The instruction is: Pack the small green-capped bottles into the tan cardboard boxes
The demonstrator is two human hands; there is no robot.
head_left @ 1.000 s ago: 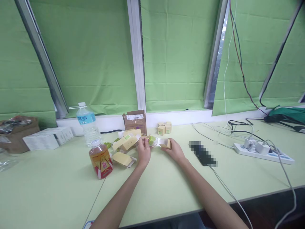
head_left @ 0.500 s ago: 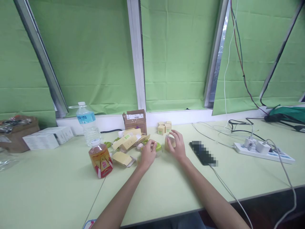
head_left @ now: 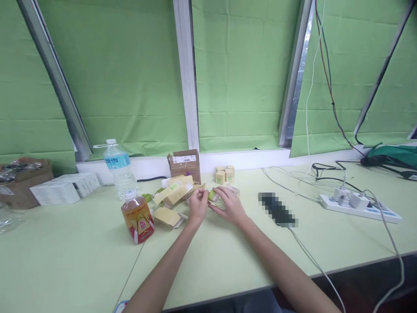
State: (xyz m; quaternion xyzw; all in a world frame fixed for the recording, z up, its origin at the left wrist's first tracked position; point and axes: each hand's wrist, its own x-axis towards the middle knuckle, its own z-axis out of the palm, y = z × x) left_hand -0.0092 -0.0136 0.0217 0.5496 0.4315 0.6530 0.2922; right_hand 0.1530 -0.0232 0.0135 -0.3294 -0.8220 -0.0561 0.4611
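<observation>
My left hand and my right hand meet over the pale green table, both pinching a small green and white item between their fingertips. Just behind my right hand sits a small tan carton, partly hidden. To the left of my left hand lies a heap of flattened tan and white cartons. A cluster of small tan cube boxes stands a little farther back.
A tea bottle and a water bottle stand at the left. A brown cardboard box is by the sill. A blurred dark device lies right of my hands, with a power strip, cables, and white boxes.
My right hand let go of the small tan carton and came left to join my left hand on the green item, which my left hand lifted slightly off the table.
</observation>
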